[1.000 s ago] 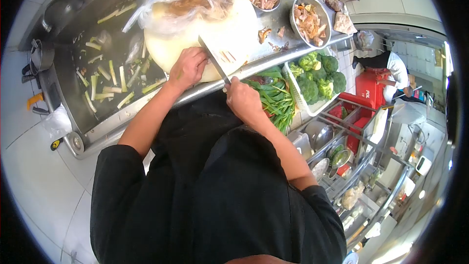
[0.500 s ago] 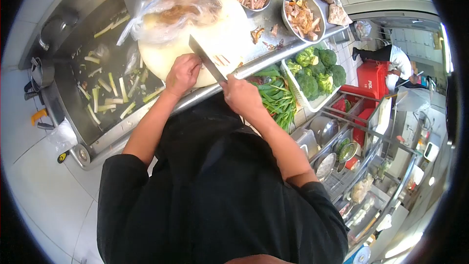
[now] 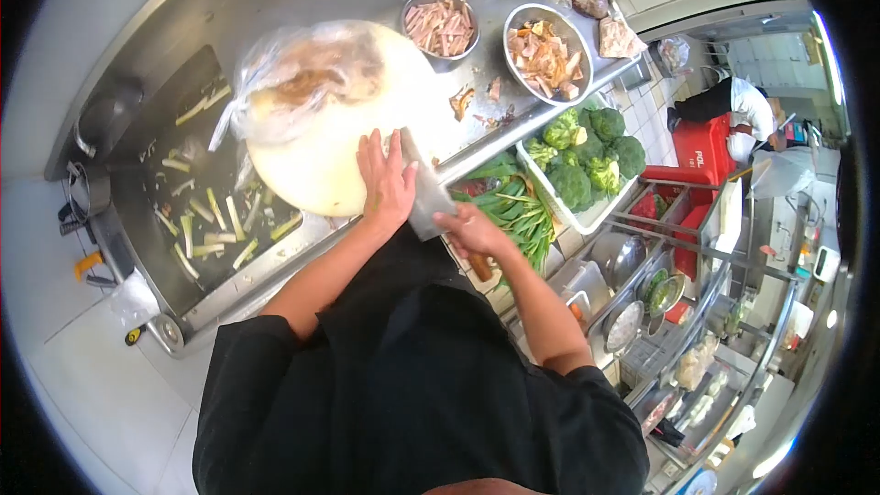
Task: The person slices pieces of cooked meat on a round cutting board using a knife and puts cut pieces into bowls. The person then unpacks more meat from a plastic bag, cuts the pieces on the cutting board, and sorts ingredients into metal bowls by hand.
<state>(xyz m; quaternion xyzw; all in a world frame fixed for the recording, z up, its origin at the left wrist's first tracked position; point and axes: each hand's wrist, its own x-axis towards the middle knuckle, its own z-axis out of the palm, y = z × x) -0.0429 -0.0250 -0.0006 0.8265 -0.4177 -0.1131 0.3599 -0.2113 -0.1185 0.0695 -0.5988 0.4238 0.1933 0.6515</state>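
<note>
My right hand (image 3: pixel 473 229) is closed on a cleaver (image 3: pixel 423 185), its wooden handle showing below the fingers and its blade turned flat. My left hand (image 3: pixel 387 185) lies beside the blade at the near edge of the round cutting board (image 3: pixel 316 170), fingers stretched out and apart. Whether anything lies between the left palm and the blade is hidden. A clear plastic bag with brown contents (image 3: pixel 307 78) rests on the far left of the board. Beyond the board stand a bowl of pink meat strips (image 3: pixel 442 27) and a bowl of browned meat pieces (image 3: pixel 545 55).
A sink (image 3: pixel 137 165) with cut green stalks (image 3: pixel 234 217) lies to the left. Leafy greens (image 3: pixel 513 211) and a white basket (image 3: pixel 596 214) of broccoli (image 3: pixel 573 185) are at the right. Farther right are metal racks (image 3: pixel 724 261) and a person (image 3: pixel 747 110) bending near a red box (image 3: pixel 701 151).
The cleaver has turned from edge-down to flat, its blade now beside my left hand. My left hand has opened from a curled grip. The view has shifted slightly.
</note>
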